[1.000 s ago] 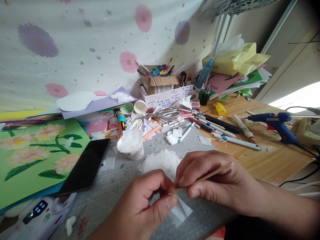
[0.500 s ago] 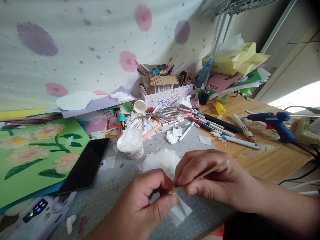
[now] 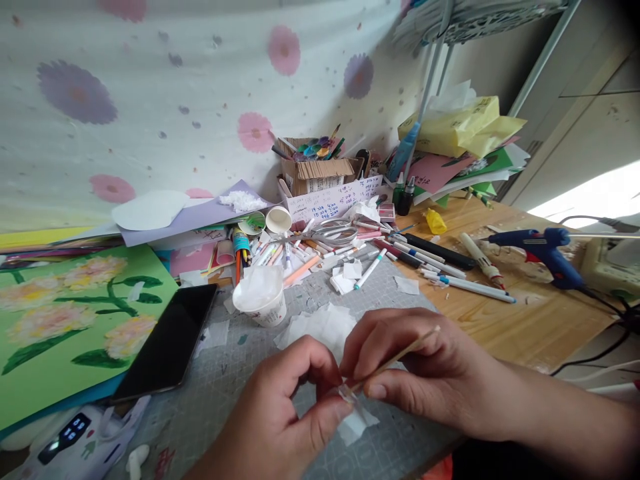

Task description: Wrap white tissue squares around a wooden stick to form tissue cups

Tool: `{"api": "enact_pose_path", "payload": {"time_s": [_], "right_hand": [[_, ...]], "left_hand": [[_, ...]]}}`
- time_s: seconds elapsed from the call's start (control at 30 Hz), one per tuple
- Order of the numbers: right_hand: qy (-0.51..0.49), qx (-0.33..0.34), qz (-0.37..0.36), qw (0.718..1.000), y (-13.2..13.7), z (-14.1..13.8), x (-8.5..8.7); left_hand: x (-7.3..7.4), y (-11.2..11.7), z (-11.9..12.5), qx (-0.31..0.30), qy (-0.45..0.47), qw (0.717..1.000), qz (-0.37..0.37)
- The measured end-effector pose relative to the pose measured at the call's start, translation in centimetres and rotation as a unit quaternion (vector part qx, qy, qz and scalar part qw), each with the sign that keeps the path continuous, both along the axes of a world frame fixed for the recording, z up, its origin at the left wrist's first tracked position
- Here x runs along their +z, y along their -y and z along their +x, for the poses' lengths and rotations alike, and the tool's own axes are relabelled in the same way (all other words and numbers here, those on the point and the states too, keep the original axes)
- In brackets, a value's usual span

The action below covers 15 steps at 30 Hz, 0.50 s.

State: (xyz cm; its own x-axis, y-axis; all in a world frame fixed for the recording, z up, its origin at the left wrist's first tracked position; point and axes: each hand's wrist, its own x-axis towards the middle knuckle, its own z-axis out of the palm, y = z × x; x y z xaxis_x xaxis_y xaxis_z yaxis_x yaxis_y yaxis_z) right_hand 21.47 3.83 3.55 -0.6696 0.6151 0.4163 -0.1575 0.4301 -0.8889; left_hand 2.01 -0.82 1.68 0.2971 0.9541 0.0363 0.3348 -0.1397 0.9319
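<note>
Pinching a stick (image 3: 403, 353), right-hand fingers (image 3: 379, 341) sit before a “4:00” card (image 3: 327, 206).

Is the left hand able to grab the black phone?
Probably yes: the phone lies uncovered left of the left hand, though that hand pinches white paper and might need to let go.

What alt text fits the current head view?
The left hand pinches a thin white sheet while the right hand holds a thin wooden stick, lower end at the sheet, above a gray cutting mat. Beyond are a paper cup, scattered markers and, leftward, a dark phone.
</note>
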Motion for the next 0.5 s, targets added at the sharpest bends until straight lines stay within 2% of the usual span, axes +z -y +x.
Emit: {"api": "enact_pose_path", "payload": {"time_s": [0.13,0.2,0.27,0.4,0.5], "right_hand": [[0.001,-0.049,0.019,0.999,0.2,0.1,0.0],[0.008,-0.082,0.05,0.995,0.5,0.3,0.2],[0.011,-0.097,0.09,0.991,0.8,0.5,0.4],[0.018,-0.078,0.154,0.985,1.4,0.4,0.4],[0.025,-0.076,0.189,0.979,1.7,0.1,-0.1]], "left_hand": [[0.0,0.1,-0.3,0.051,-0.023,0.993,0.101],[0.1,0.2,-0.4,0.086,-0.023,0.989,0.115],[0.3,0.4,-0.3,0.089,-0.019,0.992,0.082],[0.1,0.5,0.2,0.045,0.008,0.999,0.008],[-0.3,0.3,0.7,0.061,0.039,0.997,-0.032]]}}
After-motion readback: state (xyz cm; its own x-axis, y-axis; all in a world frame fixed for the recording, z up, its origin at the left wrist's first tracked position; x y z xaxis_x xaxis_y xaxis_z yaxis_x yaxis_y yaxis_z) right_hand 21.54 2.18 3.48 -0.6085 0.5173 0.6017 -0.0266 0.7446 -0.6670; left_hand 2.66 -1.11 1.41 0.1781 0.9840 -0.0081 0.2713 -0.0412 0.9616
